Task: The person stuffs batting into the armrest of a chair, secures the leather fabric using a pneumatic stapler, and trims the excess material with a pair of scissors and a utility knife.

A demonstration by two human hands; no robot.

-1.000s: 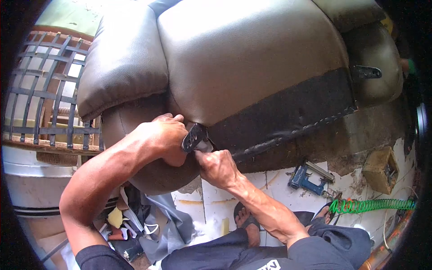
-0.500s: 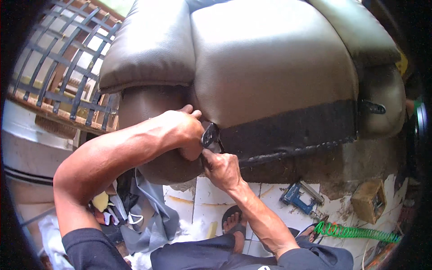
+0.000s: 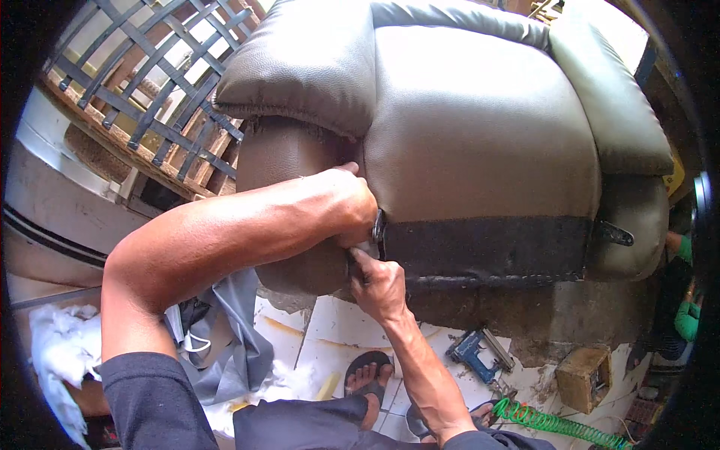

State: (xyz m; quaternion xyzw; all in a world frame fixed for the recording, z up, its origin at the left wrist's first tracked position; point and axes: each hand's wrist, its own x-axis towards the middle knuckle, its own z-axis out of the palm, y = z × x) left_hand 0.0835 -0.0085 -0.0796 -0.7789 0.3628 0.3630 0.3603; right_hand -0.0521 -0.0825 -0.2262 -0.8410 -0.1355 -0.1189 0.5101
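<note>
The left hand (image 3: 345, 199) reaches across the rounded brown leather-look side section (image 3: 292, 274) of the sofa chair, its fingers curled beside a small black metal bracket (image 3: 379, 225); whether it grips the bracket I cannot tell. Just below, the right hand (image 3: 379, 289) is drawn in narrow, thumb uppermost, at the section's inner edge; what it pinches is hidden.

The chair stands directly before the person, its smooth brown padded panel (image 3: 480, 142) ending in a black fabric strip (image 3: 487, 246) right of the hands. The step in hand appears to be close handwork in the gap between side section and panel; the next move seems to call for one hand steadying the edge while the other works there.

A blue nail gun (image 3: 474, 354) lies on the white tiled floor (image 3: 319, 337), well apart from both hands.
</note>
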